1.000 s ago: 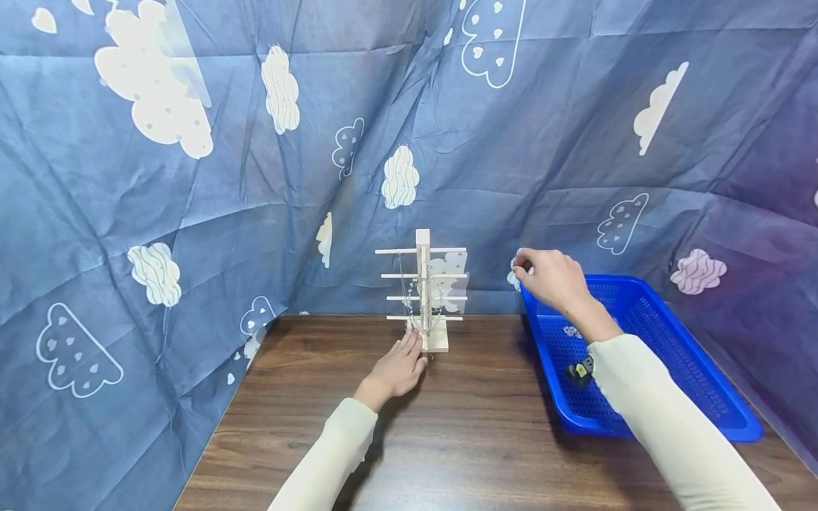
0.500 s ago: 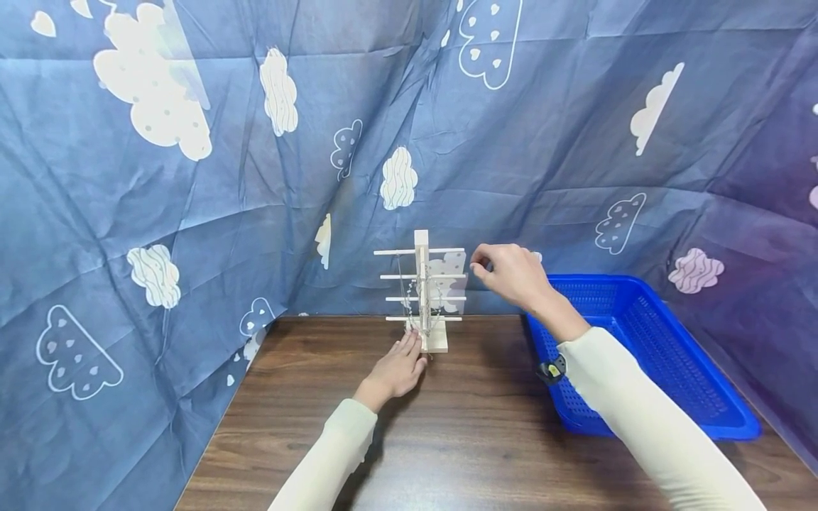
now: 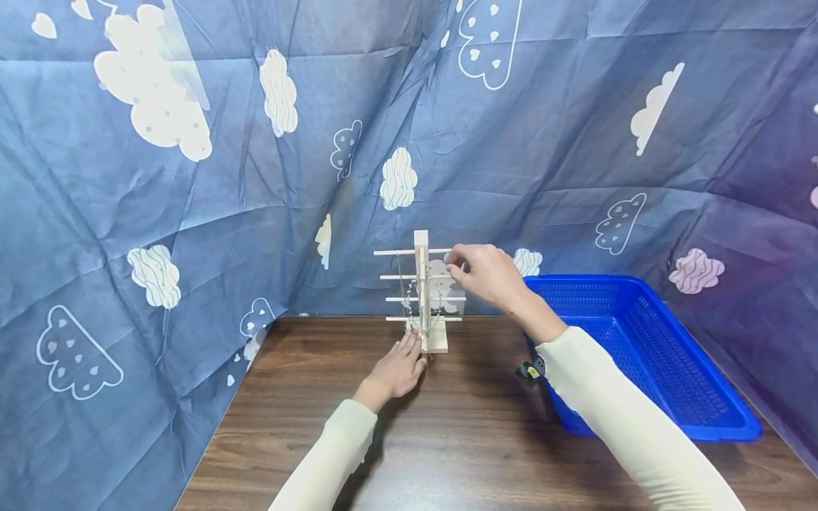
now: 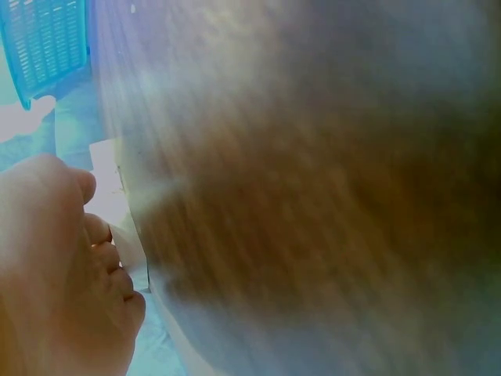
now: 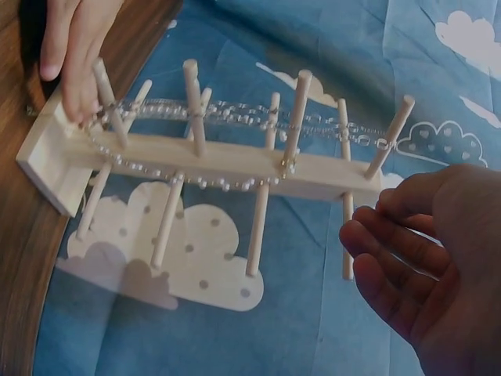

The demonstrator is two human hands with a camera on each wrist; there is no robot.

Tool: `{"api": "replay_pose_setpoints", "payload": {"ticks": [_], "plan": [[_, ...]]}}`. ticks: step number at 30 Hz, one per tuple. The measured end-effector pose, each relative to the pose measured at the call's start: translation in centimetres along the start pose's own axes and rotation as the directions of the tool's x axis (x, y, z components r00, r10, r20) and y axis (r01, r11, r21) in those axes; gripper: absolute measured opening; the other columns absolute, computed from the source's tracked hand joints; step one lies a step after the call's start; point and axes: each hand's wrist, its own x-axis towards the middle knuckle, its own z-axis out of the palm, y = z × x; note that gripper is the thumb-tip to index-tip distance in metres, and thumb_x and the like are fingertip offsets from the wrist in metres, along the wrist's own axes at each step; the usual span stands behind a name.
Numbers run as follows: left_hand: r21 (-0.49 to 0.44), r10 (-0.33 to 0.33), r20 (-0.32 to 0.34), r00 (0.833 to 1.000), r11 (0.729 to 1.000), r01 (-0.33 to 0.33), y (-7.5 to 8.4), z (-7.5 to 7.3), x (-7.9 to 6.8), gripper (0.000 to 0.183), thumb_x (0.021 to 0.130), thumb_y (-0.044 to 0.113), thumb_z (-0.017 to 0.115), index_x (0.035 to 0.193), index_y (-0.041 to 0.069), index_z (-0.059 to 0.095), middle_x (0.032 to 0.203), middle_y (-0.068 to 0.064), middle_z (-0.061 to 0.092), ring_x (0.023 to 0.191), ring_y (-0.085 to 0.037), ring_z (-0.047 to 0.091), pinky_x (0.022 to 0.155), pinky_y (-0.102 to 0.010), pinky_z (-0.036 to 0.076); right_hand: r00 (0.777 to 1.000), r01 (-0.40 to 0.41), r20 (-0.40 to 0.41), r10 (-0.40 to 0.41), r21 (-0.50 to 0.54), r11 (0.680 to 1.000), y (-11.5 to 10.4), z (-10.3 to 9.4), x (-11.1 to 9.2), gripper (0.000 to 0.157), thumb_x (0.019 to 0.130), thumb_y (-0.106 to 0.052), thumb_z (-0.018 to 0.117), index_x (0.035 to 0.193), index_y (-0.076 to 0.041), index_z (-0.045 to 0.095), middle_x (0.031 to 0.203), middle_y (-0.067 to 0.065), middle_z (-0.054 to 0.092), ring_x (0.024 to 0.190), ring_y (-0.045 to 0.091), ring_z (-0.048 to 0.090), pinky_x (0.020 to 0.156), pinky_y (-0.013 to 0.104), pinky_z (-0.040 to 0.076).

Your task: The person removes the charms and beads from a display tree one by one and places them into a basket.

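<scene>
A pale wooden jewellery stand (image 3: 421,240), a square post with several crosswise pegs, stands upright near the table's back edge. Necklaces hang on it: silvery chains (image 5: 254,117) on one side, a strand of white beads (image 5: 225,186) on the other. My left hand (image 3: 391,372) lays its extended fingers on the stand's base. My right hand (image 3: 488,275) is at the top right peg, thumb and index fingertips together, other fingers loosely bent. In the right wrist view the right fingers (image 5: 383,258) are beside the post's top end; whether something thin is between them is not visible.
A blue plastic basket (image 3: 693,387) stands on the right of the brown wooden table (image 3: 307,426), partly behind my right forearm. A dark blue cloth (image 3: 268,184) with white clouds hangs behind. A small black device (image 3: 529,372) sits under my right wrist.
My right hand has moved left from above the basket to the upper right pegs of the stand. My left hand has stayed at the base.
</scene>
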Motion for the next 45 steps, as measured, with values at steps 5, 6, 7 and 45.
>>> {"api": "replay_pose_setpoints", "payload": {"ticks": [5,6,7,45], "plan": [[-0.01,0.001,0.006,1.0,1.0,-0.001,-0.1,0.1,-0.1,0.058,0.107,0.033,0.026,0.155,0.001,0.022,0.164,-0.015,0.016,0.153,-0.029,0.015,0.124,-0.043,0.023,0.999,-0.027,0.044,0.025,0.042,0.999,-1.0,0.4,0.2,0.014,0.092,-0.024,0.062,0.102,-0.022,0.071,0.093,-0.004,0.075,0.07,0.012,0.065,0.062,0.031,0.054],[-0.011,0.001,0.005,1.0,1.0,-0.001,-0.1,0.1,-0.2,0.058,0.107,0.033,0.026,0.155,0.001,0.022,0.164,-0.016,0.016,0.153,-0.029,0.015,0.124,-0.043,0.022,0.999,-0.031,0.047,0.028,0.047,0.998,-1.2,0.5,0.3,0.014,0.092,-0.024,0.062,0.103,-0.022,0.07,0.094,-0.004,0.075,0.07,0.012,0.065,0.062,0.031,0.055],[-0.012,0.002,0.004,1.0,1.0,-0.002,-0.1,0.1,-0.2,0.058,0.107,0.033,0.025,0.155,0.001,0.022,0.164,-0.016,0.015,0.153,-0.028,0.015,0.125,-0.043,0.022,0.999,-0.029,0.047,0.027,0.053,0.998,-1.4,0.6,0.4,0.013,0.092,-0.024,0.063,0.103,-0.022,0.07,0.094,-0.004,0.075,0.071,0.012,0.066,0.062,0.03,0.055],[-0.011,-0.01,0.011,1.0,1.0,0.01,-0.3,0.6,0.1,0.059,0.107,0.033,0.026,0.156,0.001,0.02,0.165,-0.015,0.014,0.153,-0.028,0.013,0.125,-0.044,0.022,0.998,-0.011,-0.061,0.016,0.071,0.997,-2.8,3.4,0.6,0.005,0.092,-0.025,0.061,0.092,-0.02,0.065,0.086,-0.005,0.068,0.072,0.012,0.065,0.061,0.031,0.054]]}}
